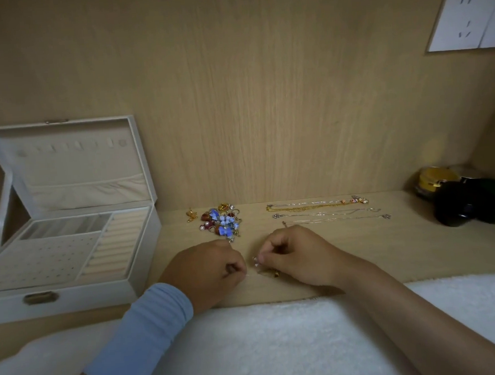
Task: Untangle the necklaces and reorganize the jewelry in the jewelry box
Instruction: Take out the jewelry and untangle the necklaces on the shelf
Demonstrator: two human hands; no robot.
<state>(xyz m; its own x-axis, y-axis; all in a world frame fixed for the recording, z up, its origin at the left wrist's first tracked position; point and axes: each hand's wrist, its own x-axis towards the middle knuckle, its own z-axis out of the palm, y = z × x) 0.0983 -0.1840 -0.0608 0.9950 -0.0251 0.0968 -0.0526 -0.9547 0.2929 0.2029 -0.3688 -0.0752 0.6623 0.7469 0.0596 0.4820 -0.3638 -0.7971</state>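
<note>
A white jewelry box [57, 297] stands open at the left, its lid up and its cream trays bare. A heap of colourful earrings and rings [222, 220] lies on the wooden desk beside a small gold piece [191, 215]. To the right, three necklaces [324, 211] lie stretched out in parallel rows. At the desk's front, my left hand [208, 272] pinches one end of a thin chain [251, 275]. My right hand [295, 257] pinches the other part of that chain, close to small sparkling stones [256, 261] and a gold clasp [275, 274].
Dark green and black jars [473, 203] and a yellow-lidded container [433, 181] sit at the back right corner. A white fluffy cloth [280, 340] covers the desk's front edge under my forearms. A white wall socket [468, 16] is on the panel, upper right.
</note>
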